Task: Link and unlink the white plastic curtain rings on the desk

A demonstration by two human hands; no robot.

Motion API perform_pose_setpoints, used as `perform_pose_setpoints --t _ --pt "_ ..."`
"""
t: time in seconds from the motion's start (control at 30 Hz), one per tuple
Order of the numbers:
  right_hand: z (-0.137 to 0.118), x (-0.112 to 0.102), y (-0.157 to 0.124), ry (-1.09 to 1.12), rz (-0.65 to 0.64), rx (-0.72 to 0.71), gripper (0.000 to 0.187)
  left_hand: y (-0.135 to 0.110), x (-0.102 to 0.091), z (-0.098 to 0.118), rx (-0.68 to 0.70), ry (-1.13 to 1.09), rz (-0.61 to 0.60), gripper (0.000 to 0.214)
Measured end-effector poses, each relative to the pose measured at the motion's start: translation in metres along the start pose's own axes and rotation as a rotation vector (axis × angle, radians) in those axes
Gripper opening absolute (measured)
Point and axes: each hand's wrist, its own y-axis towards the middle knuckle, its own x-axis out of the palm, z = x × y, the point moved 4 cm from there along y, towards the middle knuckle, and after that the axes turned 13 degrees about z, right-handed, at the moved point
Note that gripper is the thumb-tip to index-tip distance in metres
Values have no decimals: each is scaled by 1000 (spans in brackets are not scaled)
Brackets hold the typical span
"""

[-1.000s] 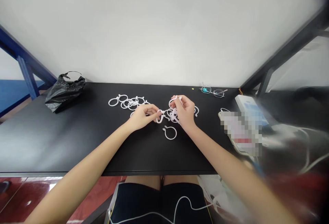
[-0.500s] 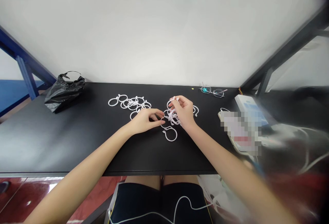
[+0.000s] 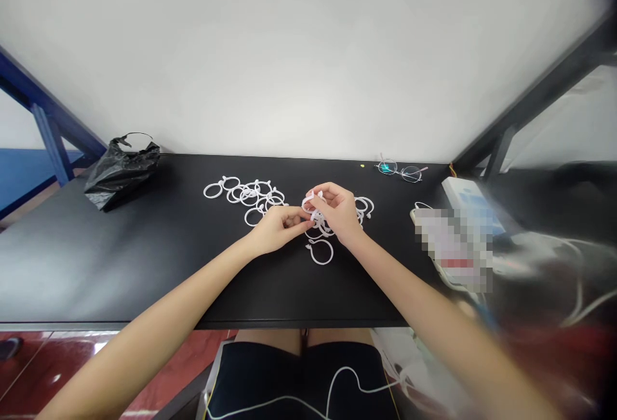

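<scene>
Left hand joined right hand's one ring bunch.

My right hand hides most of the linked rings; I can't read the pixelated patch.

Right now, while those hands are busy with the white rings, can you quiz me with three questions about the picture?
1. True or false: the black bag lies at the left end of the table.
2. What do the left hand and the right hand pinch between them? A) a bunch of white rings B) a pencil C) a spoon
3. Fill in: just nearer the person than the hands, one ____ lies alone on the table.
Key: 1 true; 2 A; 3 single ring.
</scene>
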Motion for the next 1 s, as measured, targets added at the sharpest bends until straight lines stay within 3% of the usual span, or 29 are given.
perform_pose_setpoints --t 0.23,0.57,1.0 --pt "2 -8 6 -27 130 -2 10 0 2 0 -147 -320 -87 26" --pt "5 -13 11 -33 219 87 18 2 1 -1 -177 -476 -111 27" --pt "-1 -10 6 -13 215 168 15 2 -1 -3 -169 -443 -67 28"
